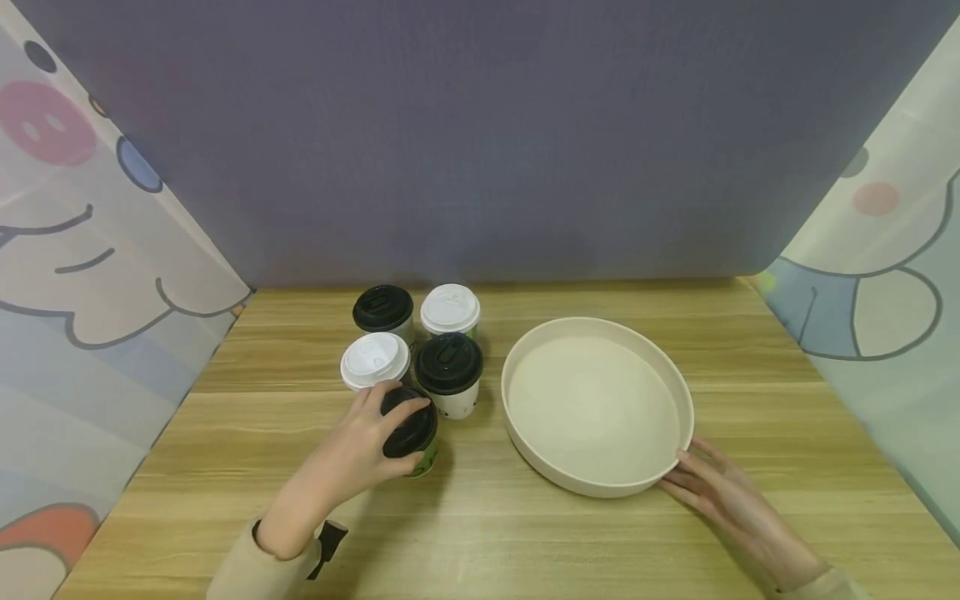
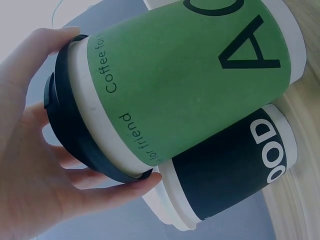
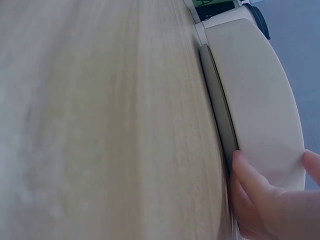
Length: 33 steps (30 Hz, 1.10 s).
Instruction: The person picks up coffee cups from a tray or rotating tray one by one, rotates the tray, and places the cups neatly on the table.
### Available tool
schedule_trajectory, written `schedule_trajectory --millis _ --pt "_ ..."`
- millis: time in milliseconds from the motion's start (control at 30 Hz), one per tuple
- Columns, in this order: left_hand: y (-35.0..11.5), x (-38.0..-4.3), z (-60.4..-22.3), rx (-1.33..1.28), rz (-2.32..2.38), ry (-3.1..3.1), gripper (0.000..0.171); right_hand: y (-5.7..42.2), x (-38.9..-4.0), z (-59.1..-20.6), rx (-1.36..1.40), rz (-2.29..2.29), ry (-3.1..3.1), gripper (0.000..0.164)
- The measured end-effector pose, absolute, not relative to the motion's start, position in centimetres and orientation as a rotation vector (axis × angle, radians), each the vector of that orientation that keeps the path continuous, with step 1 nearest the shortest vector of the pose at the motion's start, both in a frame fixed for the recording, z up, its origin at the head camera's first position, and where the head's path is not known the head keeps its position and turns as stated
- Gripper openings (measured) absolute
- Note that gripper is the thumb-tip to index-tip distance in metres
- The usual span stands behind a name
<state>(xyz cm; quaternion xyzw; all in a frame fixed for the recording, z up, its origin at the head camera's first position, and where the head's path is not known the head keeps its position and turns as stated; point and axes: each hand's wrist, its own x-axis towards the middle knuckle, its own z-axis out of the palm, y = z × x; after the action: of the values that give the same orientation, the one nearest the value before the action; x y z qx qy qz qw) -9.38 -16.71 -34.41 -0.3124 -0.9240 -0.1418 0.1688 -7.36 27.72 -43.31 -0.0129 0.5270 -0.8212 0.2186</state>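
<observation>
My left hand [image 1: 367, 437] grips the black lid of a green paper coffee cup [image 2: 185, 80] by its rim, fingers and thumb spread round it. Whether this cup touches the table cannot be told. Just behind it are a white-lidded cup [image 1: 375, 360] with a black sleeve and a black-lidded white cup [image 1: 457, 402]. At the right, my right hand [image 1: 723, 496] holds the near right edge of a round cream tray [image 1: 600, 408]. Its thumb lies at the rim and its fingers at the lower edge, seen closely in the right wrist view on the tray's side wall [image 3: 265, 100].
Another black-lidded cup [image 1: 382, 310] and a white-lidded cup [image 1: 450, 310] stand at the back of the group. The wooden table [image 1: 480, 533] ends at a grey panel [image 1: 480, 150] behind. Cartoon-printed curtains [image 1: 90, 275] hang on both sides.
</observation>
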Motion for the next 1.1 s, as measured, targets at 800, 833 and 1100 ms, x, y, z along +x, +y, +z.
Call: schedule_trajectory --millis 800,833,1100 --pt "-18.0 -10.0 -33.8 -0.918 -0.486 -2.338 0.048 28.0 -7.9 -41.1 0.036 -1.832 2.078 0.071" --pt "-18.3 -10.2 -33.7 -0.912 -0.488 -2.32 0.048 28.0 -8.0 -40.8 0.045 -1.757 2.167 0.069" --pt "-20.9 -11.5 -34.0 -0.811 -0.454 -2.217 0.05 28.9 -9.0 -39.4 -0.127 -1.402 2.638 0.05"
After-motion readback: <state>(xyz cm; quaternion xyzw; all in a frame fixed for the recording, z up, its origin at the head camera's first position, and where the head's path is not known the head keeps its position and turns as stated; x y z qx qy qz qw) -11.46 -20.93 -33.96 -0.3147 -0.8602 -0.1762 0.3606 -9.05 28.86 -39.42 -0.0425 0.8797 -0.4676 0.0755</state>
